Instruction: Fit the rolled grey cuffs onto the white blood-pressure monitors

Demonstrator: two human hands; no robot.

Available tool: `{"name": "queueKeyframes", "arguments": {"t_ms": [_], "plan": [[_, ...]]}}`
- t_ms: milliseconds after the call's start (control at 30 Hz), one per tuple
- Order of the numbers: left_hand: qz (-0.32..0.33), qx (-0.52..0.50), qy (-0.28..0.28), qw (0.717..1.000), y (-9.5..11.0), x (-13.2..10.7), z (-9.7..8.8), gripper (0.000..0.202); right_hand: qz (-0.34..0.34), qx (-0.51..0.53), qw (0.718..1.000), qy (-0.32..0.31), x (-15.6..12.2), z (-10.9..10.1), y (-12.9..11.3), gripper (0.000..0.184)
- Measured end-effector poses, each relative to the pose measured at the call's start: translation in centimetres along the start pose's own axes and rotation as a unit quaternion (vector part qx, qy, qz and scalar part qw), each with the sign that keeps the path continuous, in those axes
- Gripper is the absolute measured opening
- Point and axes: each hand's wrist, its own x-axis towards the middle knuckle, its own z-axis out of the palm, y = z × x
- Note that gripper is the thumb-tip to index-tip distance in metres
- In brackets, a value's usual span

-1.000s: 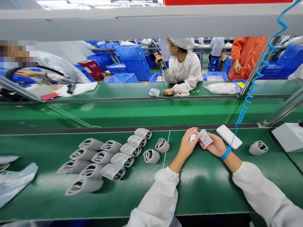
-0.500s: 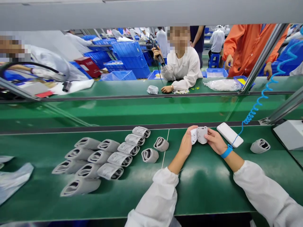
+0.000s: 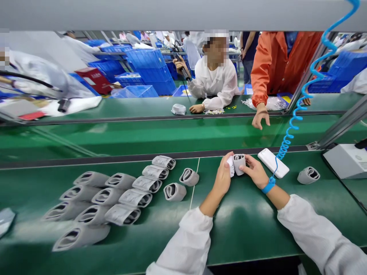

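My left hand (image 3: 222, 180) is closed around a small white plastic piece (image 3: 231, 166) with dark marks, its fingers upright along the outer side. Against that piece stands a grey rolled cuff (image 3: 239, 165), its coiled end facing up. The thumb and fingers of my right hand (image 3: 256, 175) pinch the cuff from the right. Whether piece and cuff are joined, I cannot tell. A blue wristband (image 3: 268, 185) with a coiled cord (image 3: 289, 131) is on my right wrist. Two loose grey cuffs, a nearer one (image 3: 174, 192) and a farther one (image 3: 189, 177), lie left of my hands.
Several more rolled cuffs (image 3: 106, 195) lie in slanting rows on the green table (image 3: 243, 233). A white phone-like object (image 3: 273, 163) and another cuff (image 3: 309, 175) are at right, near a grey-white box (image 3: 346, 160). Across the bench, a co-worker's hand (image 3: 261, 115) in an orange sleeve reaches forward.
The cuff between my hands has turned, so its coiled end now shows more. The orange-sleeved person's hand has come forward over the bench. My view has shifted slightly to the right.
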Motion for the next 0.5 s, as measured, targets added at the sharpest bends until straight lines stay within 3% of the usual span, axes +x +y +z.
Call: {"name": "queueKeyframes", "arguments": {"t_ms": [233, 367, 500], "plan": [[0.006, 0.046, 0.031, 0.998, -0.2, -0.6, 0.5, 0.08, -0.004, -0.007, 1.0, 0.021, -0.7, 1.1, 0.7, 0.053], [-0.023, 0.049, 0.033, 0.998, -0.1, -0.6, 0.1, 0.079, -0.027, -0.003, 0.999, 0.034, -0.8, 1.8, 1.4, 0.062], [-0.033, 0.083, 0.045, 0.995, 0.0, -0.1, -0.3, 0.08, -0.082, -0.088, 0.992, 0.043, -0.7, 1.7, 1.0, 0.062]]}}
